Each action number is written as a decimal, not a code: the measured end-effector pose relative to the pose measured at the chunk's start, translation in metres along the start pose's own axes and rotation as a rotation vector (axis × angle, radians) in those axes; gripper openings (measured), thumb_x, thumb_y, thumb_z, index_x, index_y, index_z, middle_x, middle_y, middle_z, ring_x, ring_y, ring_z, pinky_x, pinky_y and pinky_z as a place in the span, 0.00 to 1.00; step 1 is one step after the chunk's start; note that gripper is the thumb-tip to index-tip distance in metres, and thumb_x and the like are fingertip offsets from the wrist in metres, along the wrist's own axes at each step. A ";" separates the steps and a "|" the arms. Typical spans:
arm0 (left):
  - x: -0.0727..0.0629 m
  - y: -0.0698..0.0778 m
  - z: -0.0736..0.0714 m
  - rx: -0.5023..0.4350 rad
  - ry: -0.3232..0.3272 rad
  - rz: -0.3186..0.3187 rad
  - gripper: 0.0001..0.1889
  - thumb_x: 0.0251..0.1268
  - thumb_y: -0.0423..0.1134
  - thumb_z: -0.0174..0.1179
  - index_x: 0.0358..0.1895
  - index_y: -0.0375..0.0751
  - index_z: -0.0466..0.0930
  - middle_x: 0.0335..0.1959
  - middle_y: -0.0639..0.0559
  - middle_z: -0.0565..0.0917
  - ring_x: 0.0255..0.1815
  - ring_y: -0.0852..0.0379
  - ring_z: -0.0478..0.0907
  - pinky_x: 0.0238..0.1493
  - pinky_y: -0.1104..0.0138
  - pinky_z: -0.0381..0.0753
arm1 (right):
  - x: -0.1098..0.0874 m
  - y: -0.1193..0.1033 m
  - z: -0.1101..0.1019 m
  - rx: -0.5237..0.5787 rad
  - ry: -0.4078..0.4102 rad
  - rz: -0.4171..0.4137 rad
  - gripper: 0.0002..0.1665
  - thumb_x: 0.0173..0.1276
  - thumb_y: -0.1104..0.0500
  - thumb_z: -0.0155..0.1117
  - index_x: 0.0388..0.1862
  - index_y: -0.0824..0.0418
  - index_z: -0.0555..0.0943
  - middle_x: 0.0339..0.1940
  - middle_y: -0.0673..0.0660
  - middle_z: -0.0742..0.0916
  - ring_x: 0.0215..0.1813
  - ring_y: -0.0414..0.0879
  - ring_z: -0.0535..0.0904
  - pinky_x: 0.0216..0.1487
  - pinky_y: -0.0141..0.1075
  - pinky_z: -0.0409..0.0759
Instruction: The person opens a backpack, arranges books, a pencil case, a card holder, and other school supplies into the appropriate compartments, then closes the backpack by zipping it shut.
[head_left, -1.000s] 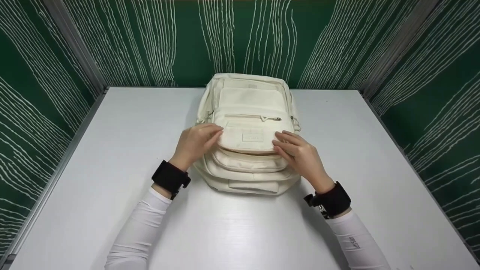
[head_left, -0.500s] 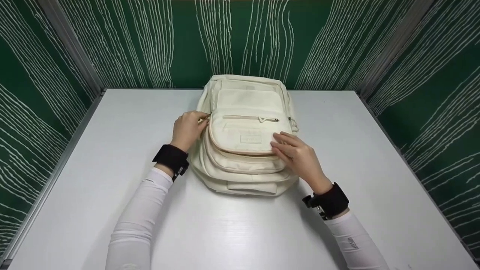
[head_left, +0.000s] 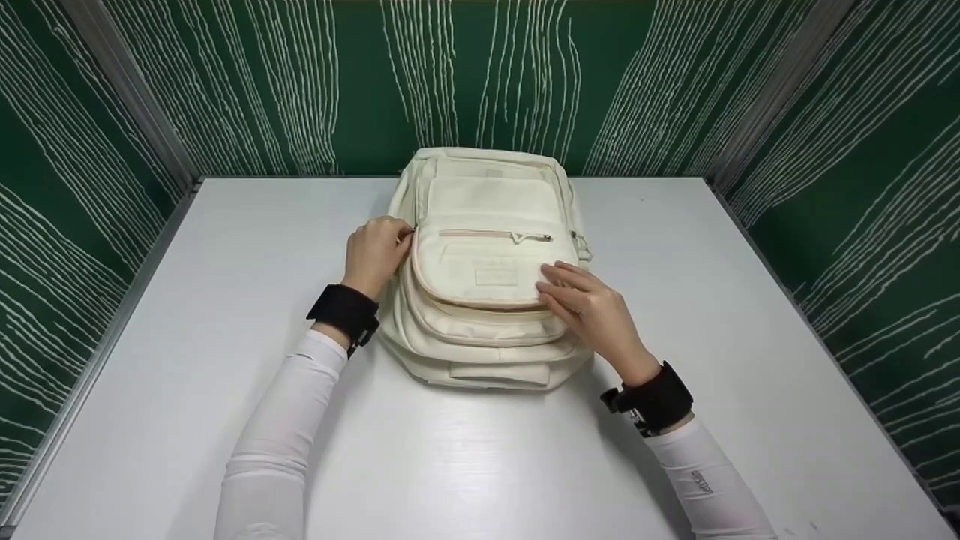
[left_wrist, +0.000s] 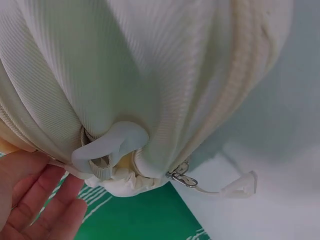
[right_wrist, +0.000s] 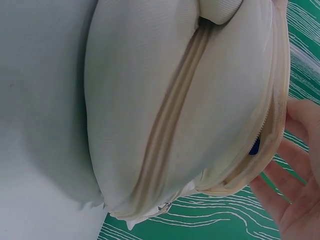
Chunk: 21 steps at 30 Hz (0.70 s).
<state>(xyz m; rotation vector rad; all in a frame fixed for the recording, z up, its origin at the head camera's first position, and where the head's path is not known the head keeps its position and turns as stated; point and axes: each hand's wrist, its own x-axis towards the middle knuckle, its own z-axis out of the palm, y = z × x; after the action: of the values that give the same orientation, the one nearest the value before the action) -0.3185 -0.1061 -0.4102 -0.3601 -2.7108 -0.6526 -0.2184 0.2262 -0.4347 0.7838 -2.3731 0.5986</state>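
Observation:
A cream backpack (head_left: 491,199) lies front up on the white table. At the left side of its front pocket (head_left: 450,281), my left hand (head_left: 375,255) pinches a zipper pull (left_wrist: 57,164) between thumb and fingers. My right hand (head_left: 589,304) holds the pocket's lower right edge, thumb on one side and fingers on the other. In the right wrist view the pocket's zipper (right_wrist: 267,117) is parted along this edge. A small dark blue spot (right_wrist: 255,146) shows inside the gap. The left fingertips are partly hidden in the head view.
The white table (head_left: 270,225) extends around the bag. Green walls (head_left: 375,82) with white streaks stand behind and at both sides. Another zipper pull (left_wrist: 240,186) hangs from the bag's side, near a white plastic loop (left_wrist: 110,145).
My left hand has moved from the front pocket's left edge outward and up to the zipper pull. The right hand stays on the lower right edge.

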 end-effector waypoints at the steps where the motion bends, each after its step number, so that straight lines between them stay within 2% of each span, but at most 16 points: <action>1: -0.001 0.000 0.000 0.012 0.002 0.009 0.10 0.74 0.40 0.61 0.43 0.40 0.91 0.40 0.43 0.91 0.41 0.41 0.89 0.42 0.49 0.87 | 0.000 0.000 0.000 -0.001 0.000 0.001 0.13 0.70 0.60 0.69 0.51 0.62 0.90 0.60 0.61 0.89 0.66 0.58 0.83 0.61 0.48 0.85; 10: -0.020 0.005 -0.006 0.088 0.019 0.072 0.09 0.73 0.38 0.62 0.40 0.38 0.90 0.34 0.41 0.90 0.35 0.39 0.88 0.34 0.49 0.86 | 0.001 0.000 0.001 0.009 0.010 -0.007 0.12 0.69 0.60 0.70 0.49 0.63 0.90 0.59 0.62 0.89 0.65 0.59 0.83 0.62 0.49 0.84; 21: -0.055 0.016 -0.017 0.098 0.048 0.135 0.07 0.69 0.35 0.65 0.38 0.36 0.89 0.37 0.42 0.91 0.33 0.41 0.88 0.32 0.51 0.87 | 0.002 0.000 0.000 0.005 0.015 -0.003 0.12 0.68 0.60 0.71 0.48 0.63 0.90 0.59 0.62 0.89 0.65 0.59 0.84 0.62 0.50 0.84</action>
<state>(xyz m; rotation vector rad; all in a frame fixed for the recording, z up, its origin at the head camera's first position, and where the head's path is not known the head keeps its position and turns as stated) -0.2591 -0.1090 -0.4100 -0.4910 -2.6335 -0.4822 -0.2199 0.2258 -0.4337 0.7818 -2.3570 0.6069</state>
